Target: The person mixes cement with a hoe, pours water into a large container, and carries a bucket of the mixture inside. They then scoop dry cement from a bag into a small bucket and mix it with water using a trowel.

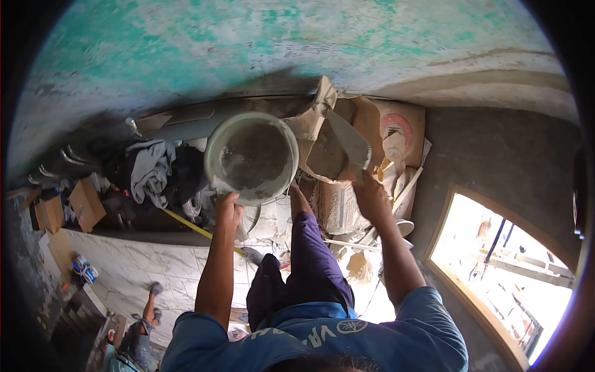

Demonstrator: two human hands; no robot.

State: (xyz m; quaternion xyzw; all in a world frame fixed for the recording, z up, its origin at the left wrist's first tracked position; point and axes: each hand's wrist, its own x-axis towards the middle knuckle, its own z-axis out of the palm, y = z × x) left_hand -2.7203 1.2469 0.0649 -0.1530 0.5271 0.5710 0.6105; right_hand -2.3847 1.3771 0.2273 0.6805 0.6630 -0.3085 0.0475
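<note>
My left hand (229, 211) grips the near rim of a round grey bucket (209, 162), thumb over the edge. Grey powder (253, 152) lies in the bucket, with paler residue along its inner wall. In my right hand (374, 197) is a trowel (349, 137), held by the handle with its broad blade pointing away from me. That blade overlaps the mouth of a torn-open paper bag (308, 123), where more grey powder (326, 155) shows. The bucket stands out just left of the bag.
Crumpled clothes (150, 170) and open cardboard boxes (87, 203) are at the left. A yellow strip (188, 223) crosses toward the tiled floor (139, 263). Another person (139, 338) is at lower left. A bright window opening (502, 266) is on the right, and a patchy green wall (248, 43) rises ahead.
</note>
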